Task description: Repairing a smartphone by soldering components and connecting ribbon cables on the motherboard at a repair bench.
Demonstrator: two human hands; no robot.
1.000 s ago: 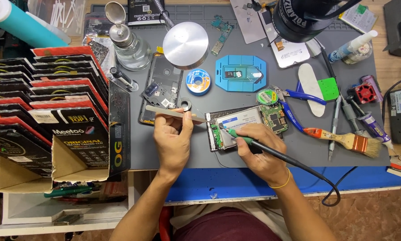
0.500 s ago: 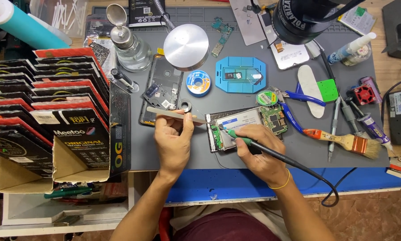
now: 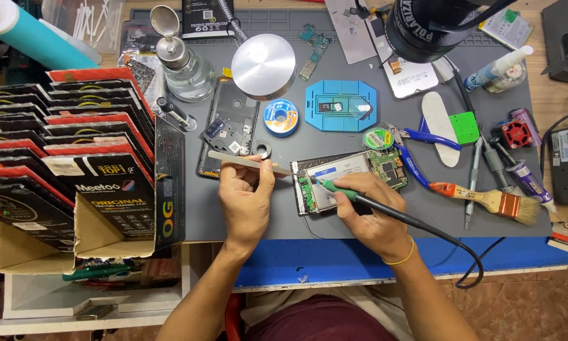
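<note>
Right hand (image 3: 372, 218) pinches a soldering iron (image 3: 359, 199) tip-down on the opened phone (image 3: 347, 180), left hand (image 3: 246, 199) grips tweezers (image 3: 249, 162) alongside.

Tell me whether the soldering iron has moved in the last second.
No. The soldering iron in the right hand keeps its tip at the same left end of the opened phone, measured against the blue holder above.

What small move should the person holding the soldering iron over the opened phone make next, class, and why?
Probably a slight press of the soldering iron tip onto the board: the right hand has it at the opened phone's left edge, where the left hand's tweezers point.
</note>
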